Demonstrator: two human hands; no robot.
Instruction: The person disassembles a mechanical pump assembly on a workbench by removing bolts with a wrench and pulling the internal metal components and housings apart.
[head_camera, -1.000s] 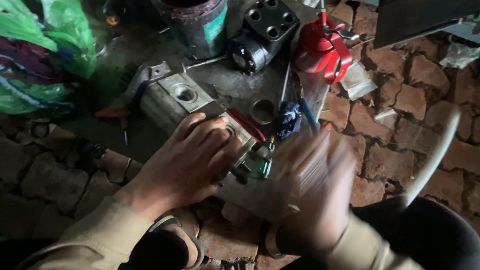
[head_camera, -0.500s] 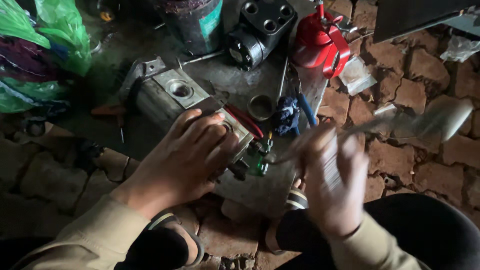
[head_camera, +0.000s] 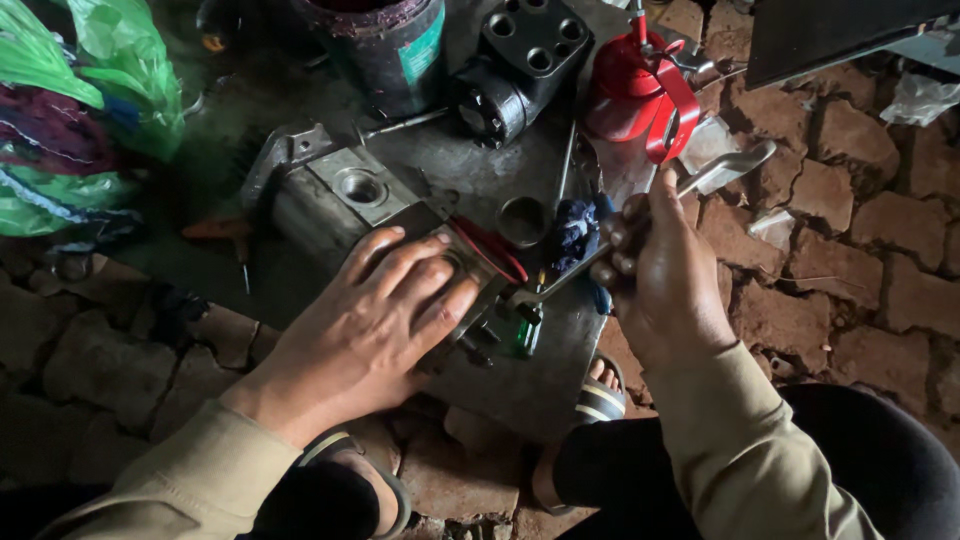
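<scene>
One grey metal pump housing (head_camera: 345, 200) lies on its side on a dark metal plate (head_camera: 520, 380) set on the brick floor (head_camera: 840, 270). The housing is a blocky casting, dull and greasy, with one round port visible on its upper face and a flange at the far end. A red seal ring (head_camera: 490, 250) shows at its near end, just beside the fingers.

Left hand (head_camera: 370, 330): one, palm down, fingers spread flat across the near end of the housing; grip open, pressing rather than clasping.

Right hand (head_camera: 665, 270): one, grip closed around the shank of one long metal wrench (head_camera: 725, 170). The wrench runs diagonally, its working end at the near end of the housing, its free end out over the bricks.

Around it, on the plate: one metal ring (head_camera: 525, 220), one dark blue rag (head_camera: 575, 230), one small green piece (head_camera: 525, 335) near the wrench tip. Further back: one black valve block (head_camera: 525, 60) with several round holes, one dark bucket (head_camera: 390, 50), one red oil can (head_camera: 640, 85). Far left: green plastic bags (head_camera: 70, 110). Two sandalled feet show at the bottom edge.
</scene>
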